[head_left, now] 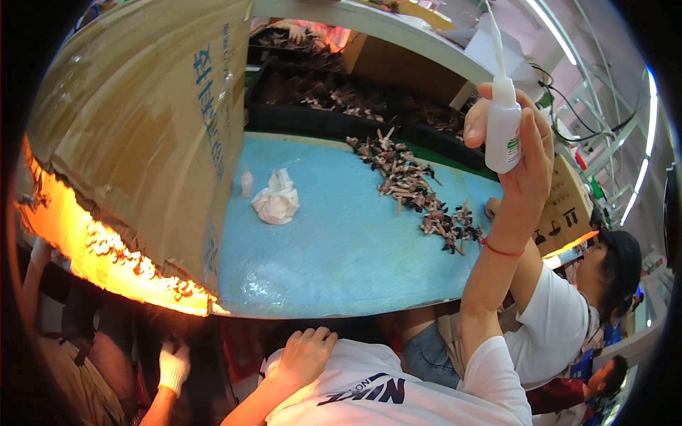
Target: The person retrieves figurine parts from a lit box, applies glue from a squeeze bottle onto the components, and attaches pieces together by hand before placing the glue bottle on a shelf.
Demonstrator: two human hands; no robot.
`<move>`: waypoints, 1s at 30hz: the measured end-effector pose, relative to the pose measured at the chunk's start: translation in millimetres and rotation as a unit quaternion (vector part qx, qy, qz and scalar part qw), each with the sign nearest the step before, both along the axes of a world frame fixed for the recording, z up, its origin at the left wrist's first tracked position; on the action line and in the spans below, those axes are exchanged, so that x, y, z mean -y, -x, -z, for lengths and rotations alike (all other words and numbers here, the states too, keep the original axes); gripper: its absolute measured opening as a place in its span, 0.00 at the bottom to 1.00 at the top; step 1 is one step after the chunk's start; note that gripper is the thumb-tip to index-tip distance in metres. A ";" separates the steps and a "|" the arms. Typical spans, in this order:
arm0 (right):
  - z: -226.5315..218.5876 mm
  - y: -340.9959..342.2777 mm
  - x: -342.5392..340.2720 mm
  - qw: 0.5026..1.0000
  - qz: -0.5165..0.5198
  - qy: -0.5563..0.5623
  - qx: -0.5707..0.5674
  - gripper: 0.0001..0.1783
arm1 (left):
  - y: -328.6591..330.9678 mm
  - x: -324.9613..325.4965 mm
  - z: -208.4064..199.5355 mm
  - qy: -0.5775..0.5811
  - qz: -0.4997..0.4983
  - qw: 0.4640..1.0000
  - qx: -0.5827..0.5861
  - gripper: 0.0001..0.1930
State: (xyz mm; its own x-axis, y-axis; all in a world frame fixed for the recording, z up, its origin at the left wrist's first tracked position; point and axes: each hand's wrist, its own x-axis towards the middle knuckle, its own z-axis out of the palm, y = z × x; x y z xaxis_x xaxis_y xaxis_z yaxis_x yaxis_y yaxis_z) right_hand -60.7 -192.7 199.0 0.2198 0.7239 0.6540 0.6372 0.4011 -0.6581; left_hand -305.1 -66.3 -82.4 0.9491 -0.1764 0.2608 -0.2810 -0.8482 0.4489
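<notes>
Raised high at the right, my right hand [534, 153] is closed around a small white squeeze bottle [503, 128] with a long tapered nozzle pointing up. A red string circles that wrist. My left hand [305, 356] rests on the front of my white shirt, fingers loosely laid out and holding nothing. On the blue tabletop [320, 255] lies a long heap of small brown, pink and black pieces [405, 174], some with pale sticks. Toward the left sit a crumpled white tissue [276, 199] and a small pinkish bottle [246, 182].
A tall cardboard panel [156, 142] walls off the left side. Black trays [312, 113] of dark pieces line the back, under a shelf edge [383, 32]. A co-worker in a white top [554, 330] sits close at right; a gloved hand [174, 366] shows lower left.
</notes>
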 end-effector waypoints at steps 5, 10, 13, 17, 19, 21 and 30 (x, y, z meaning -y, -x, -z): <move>77.3 9.7 -16.8 0.984 0.110 0.062 -0.124 0.19 | -2.7 -4.3 -2.4 -0.008 -0.006 1.000 -0.005 0.11; 202.9 7.8 -43.1 0.952 0.124 0.084 -0.268 0.21 | 1.0 -6.1 -3.0 -0.016 -0.014 0.999 -0.031 0.13; 236.1 11.4 -47.7 0.948 0.170 0.129 -0.237 0.22 | 0.0 -4.9 -3.0 -0.012 -0.011 0.999 -0.041 0.14; 264.6 -1.9 -46.8 0.948 0.185 0.144 -0.217 0.18 | -1.6 -3.1 -6.3 -0.015 -0.001 0.998 -0.057 0.16; 279.4 -4.6 -47.4 0.947 0.199 0.158 -0.198 0.18 | -0.7 -5.4 -6.6 -0.012 -0.005 0.998 -0.059 0.15; 287.7 -4.6 -47.9 0.947 0.205 0.173 -0.177 0.18 | 2.0 -9.7 -7.0 -0.010 -0.016 0.998 -0.063 0.14; 280.2 10.2 -26.7 0.934 0.320 0.138 -0.076 0.27 | 33.7 -61.8 -46.3 0.226 -0.019 0.973 -0.042 0.04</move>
